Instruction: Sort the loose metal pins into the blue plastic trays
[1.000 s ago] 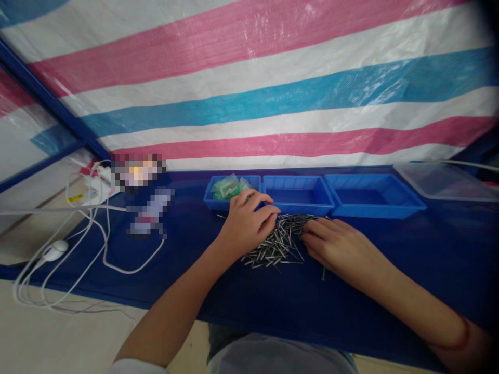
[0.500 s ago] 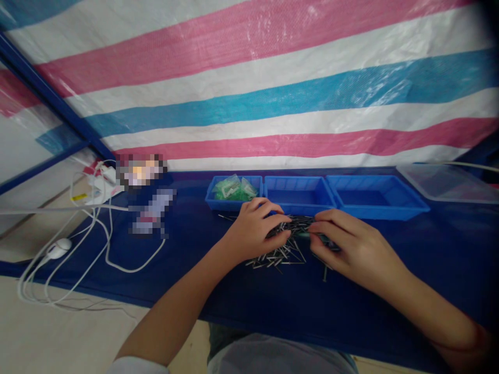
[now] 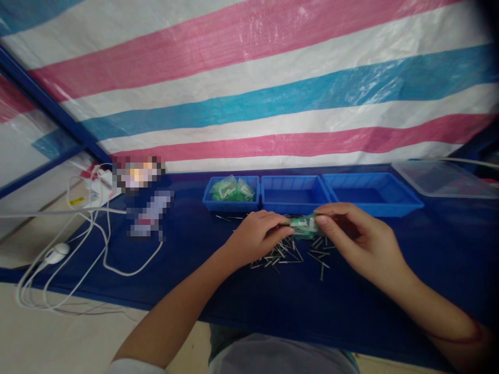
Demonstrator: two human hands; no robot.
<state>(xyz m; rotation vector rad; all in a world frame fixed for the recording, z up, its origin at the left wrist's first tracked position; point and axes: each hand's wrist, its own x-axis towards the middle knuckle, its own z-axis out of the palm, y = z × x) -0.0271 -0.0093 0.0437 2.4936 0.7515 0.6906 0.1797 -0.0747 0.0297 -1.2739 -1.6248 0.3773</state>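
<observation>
While part of the pile of thin metal pins is hidden beneath the two hands, a small green packet is seen held just above it, near the middle of the desk and in front of the trays. The left hand is closed on the packet's left end, fingertips pinched tight. The right hand is closed on its right end between thumb and forefinger, the other fingers curled behind. What the packet holds cannot be made out: it is blurred, crinkled and glossy, like thin plastic film. The pins cannot be counted either. They are short, straight, grey and shiny, scattered crosswise on the dark blue covering, with a few strays toward the front edge. Three shallow rectangular trays of blue plastic are lined up along the back edge: the left tray, the middle tray and the right tray. A heap of green packets, too jumbled to count, is seen in the left one. At the back right corner one clear plastic container is cut off by the frame. At the left end, white cables are looped over the edge beside one white rounded piece, and two spots are pixelated beyond reading. Behind the desk a woven striped sheet in pink, white and blue is stretched.
</observation>
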